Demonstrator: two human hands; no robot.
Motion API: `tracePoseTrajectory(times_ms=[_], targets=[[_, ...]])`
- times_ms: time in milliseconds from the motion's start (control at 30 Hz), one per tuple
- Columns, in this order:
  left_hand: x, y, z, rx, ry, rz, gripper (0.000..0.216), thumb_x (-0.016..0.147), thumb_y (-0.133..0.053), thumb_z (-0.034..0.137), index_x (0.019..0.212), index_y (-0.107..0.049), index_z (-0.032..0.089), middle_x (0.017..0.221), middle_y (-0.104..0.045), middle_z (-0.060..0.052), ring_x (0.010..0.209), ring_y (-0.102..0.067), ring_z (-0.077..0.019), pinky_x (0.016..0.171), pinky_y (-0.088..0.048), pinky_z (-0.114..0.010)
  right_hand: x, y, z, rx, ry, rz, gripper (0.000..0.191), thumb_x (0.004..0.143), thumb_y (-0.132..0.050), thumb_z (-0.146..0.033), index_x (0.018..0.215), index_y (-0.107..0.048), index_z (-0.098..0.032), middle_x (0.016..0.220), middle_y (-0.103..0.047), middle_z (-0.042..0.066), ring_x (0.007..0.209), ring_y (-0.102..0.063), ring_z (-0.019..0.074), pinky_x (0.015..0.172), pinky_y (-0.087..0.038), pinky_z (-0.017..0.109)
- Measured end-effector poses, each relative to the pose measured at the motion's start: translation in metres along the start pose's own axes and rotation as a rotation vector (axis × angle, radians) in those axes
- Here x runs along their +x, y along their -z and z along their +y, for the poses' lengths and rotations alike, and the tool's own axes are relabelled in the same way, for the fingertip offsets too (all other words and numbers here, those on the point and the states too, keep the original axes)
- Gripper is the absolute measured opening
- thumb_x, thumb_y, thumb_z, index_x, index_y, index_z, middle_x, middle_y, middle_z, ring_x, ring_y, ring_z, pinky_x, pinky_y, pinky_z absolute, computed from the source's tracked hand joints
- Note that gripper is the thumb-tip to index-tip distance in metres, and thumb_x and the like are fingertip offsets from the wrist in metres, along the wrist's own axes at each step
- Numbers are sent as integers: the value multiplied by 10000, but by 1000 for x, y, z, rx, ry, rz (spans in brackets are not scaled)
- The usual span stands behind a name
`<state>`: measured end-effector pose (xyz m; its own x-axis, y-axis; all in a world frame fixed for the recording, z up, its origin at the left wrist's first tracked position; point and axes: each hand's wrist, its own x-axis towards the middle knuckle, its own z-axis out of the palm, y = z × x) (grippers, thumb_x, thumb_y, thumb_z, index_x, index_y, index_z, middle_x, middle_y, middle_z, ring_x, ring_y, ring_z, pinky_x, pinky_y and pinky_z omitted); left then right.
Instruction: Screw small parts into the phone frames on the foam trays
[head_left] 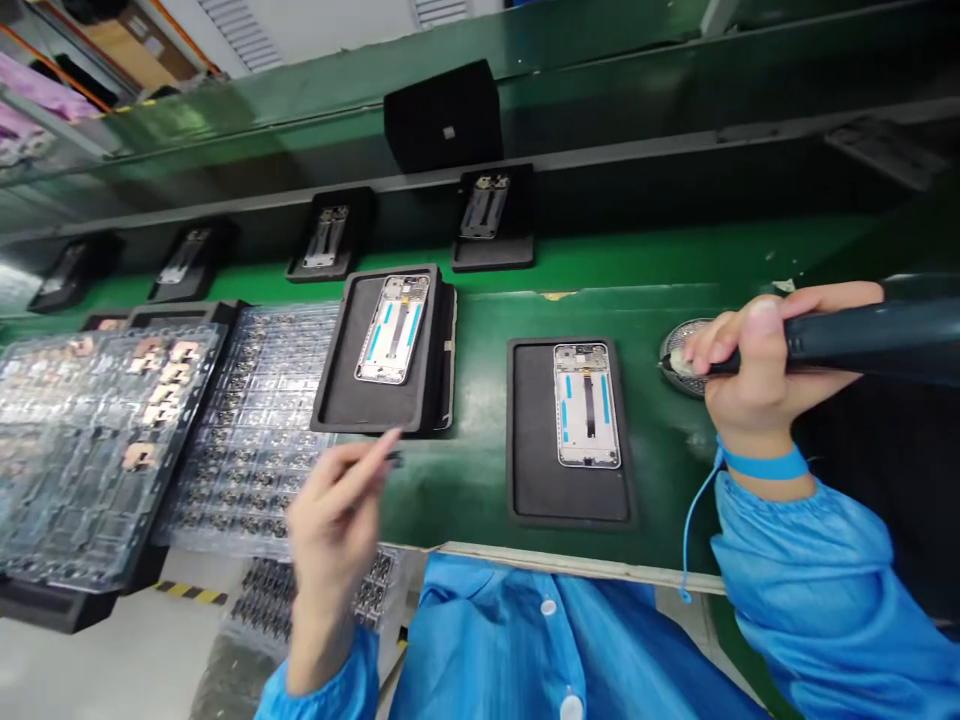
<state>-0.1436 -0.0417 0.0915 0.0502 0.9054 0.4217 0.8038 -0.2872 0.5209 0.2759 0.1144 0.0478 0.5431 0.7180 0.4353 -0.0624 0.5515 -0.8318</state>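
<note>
Where a green assembly belt (465, 490) stretches across the whole view, a bulky black box (442, 115) stands on the far ledge and a row of black trays (484, 220) holding phone parts lines the far side. Stacked clear plastic trays (97, 450) fill the left, their small parts too blurred to identify and their outer corner cut off by the frame. Nearer, one phone frame (392, 330) lies face up in a black tray (360, 345), and another phone frame (587, 405) lies on a black mat (534, 430) to its right.

The person's right hand (757, 370) reaches out of a blue smock sleeve (825, 590), fingers curled closed around a dark electric screwdriver (862, 340) whose body runs off the right edge. Its slim bit passes the fingertips to a round metal screw dish (684, 357), just right of the mat. A blue wrist strap (765, 462) circles that wrist. The left hand (334, 530) is raised over the belt's near edge, fingertips pinched together on a thin dark implement (379, 465), too hidden to name more exactly.
</note>
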Motion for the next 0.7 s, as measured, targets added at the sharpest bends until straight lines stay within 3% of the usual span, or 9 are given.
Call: tracePoseTrajectory(times_ms=[100,200,300,400,500,600,700], targets=[[42,-63,40,-190,-275,-407,499,1288,-636,124,1723,-826,279,1175,-905,-56,1063,-874,-240,983,-742,-370,-1,-5,-6,9,137,-47,590,1001,-1082,-640,1088,-592,-323,639,-521,-156,398,-505,135,422,-515,283],[77,-127,67,-275,-300,-745,479,1261,-754,151,1733,-765,231,1153,-920,-62,1180,-878,-290,1181,-706,-442,-3,-9,-6,-39,101,-57,557,1042,-1053,-641,1097,-591,-335,686,-569,-135,417,-569,169,418,-543,312],[94,-167,80,-262,-292,-927,505,1229,-798,139,1721,-748,237,1171,-927,-69,1247,-884,-319,1268,-650,-467,-4,-7,0,-80,79,-69,534,1028,-1058,-623,1116,-612,-343,707,-576,-124,476,-653,205,431,-582,325],[99,-179,81,-264,-307,-980,554,1215,-814,141,1757,-734,223,1131,-920,-71,1209,-888,-330,1259,-648,-481,-8,-5,6,-119,40,-73,503,1012,-1065,-589,1153,-643,-353,760,-611,-100,568,-728,233,467,-630,345],[99,-177,79,-257,-311,-980,650,1198,-877,180,1823,-710,245,1161,-922,-80,1251,-861,-343,1257,-641,-497,-12,-6,8,-137,4,-47,482,1028,-1040,-585,1179,-639,-365,870,-681,-65,658,-780,246,502,-667,366],[97,-171,75,-161,-316,-934,740,1157,-995,301,1846,-723,312,1448,-903,-144,1473,-767,-397,1331,-580,-572,-11,-7,4,-135,-10,-32,510,1007,-1052,-599,1162,-626,-367,896,-675,-62,681,-792,244,532,-692,381],[90,-168,70,-67,-277,-827,783,1080,-1106,437,1794,-791,373,1762,-782,-171,1726,-595,-478,1470,-432,-707,-1,-5,-3,-125,24,-21,553,968,-1077,-629,1105,-615,-357,809,-593,-92,609,-747,227,546,-696,394]])
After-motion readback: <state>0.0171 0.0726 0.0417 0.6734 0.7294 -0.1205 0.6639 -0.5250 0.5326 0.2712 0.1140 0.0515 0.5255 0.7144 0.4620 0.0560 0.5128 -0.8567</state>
